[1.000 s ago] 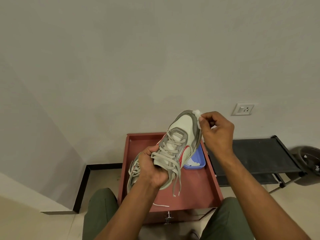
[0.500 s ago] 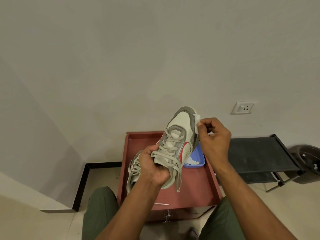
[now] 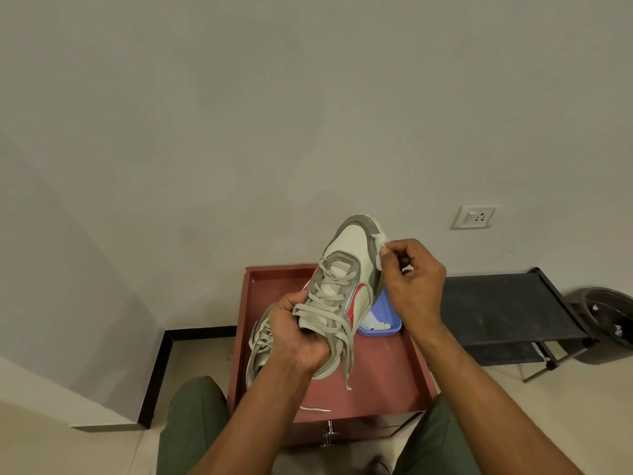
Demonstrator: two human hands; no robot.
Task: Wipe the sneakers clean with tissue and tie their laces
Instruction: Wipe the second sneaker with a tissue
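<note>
A cream and grey sneaker (image 3: 349, 255) with a red side stripe is lifted above the red table, toe pointing up and away. My left hand (image 3: 298, 334) grips it at the heel and collar, its loose laces (image 3: 342, 334) hanging down. My right hand (image 3: 411, 279) pinches a small white tissue (image 3: 379, 250) against the right side of the toe. A second sneaker (image 3: 258, 347) lies on the table behind my left hand, mostly hidden.
The red table (image 3: 376, 382) has a raised rim and a drawer knob at its front. A blue tray (image 3: 383, 320) with white tissue bits sits on it. A black folding rack (image 3: 496, 306) stands to the right, a dark bin (image 3: 606, 317) beyond it, a wall socket (image 3: 475, 217) above.
My right hand slid the tissue down the toe's right edge and then a little back up. The sneaker stayed in my left hand, shifting only slightly.
</note>
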